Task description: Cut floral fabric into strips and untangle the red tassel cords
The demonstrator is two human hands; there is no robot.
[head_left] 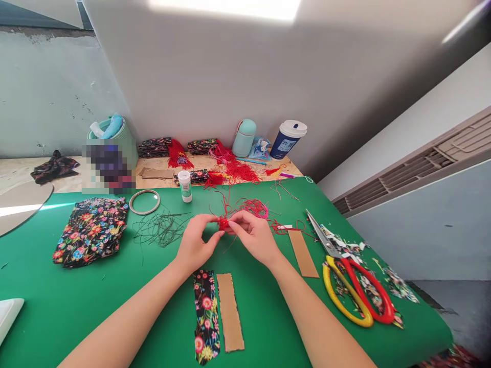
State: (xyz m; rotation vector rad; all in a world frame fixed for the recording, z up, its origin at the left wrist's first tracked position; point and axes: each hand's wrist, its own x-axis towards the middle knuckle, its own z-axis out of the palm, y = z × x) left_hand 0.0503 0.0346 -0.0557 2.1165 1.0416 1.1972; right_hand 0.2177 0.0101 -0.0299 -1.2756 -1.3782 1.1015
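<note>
My left hand (198, 238) and my right hand (256, 236) meet over the green mat, pinching a small red cord knot (223, 223) between their fingertips. Loose red strands rise behind it, and a tangle of red-pink cord (253, 206) lies just beyond my right hand. To the left of my left hand spreads a heap of thin dark green thread (163, 227). Nearer me, between my forearms, a floral fabric strip (206, 317) lies beside a brown cardboard strip (230, 313) with fabric showing at its edges.
Large scissors (339, 260) lie partly open at the right among fabric scraps; a cardboard strip (304, 254) is beside them. Folded floral cloth (92, 230), a ring (144, 202) and a glue stick (185, 186) are left. A flask (244, 138) and a cup (288, 139) stand behind.
</note>
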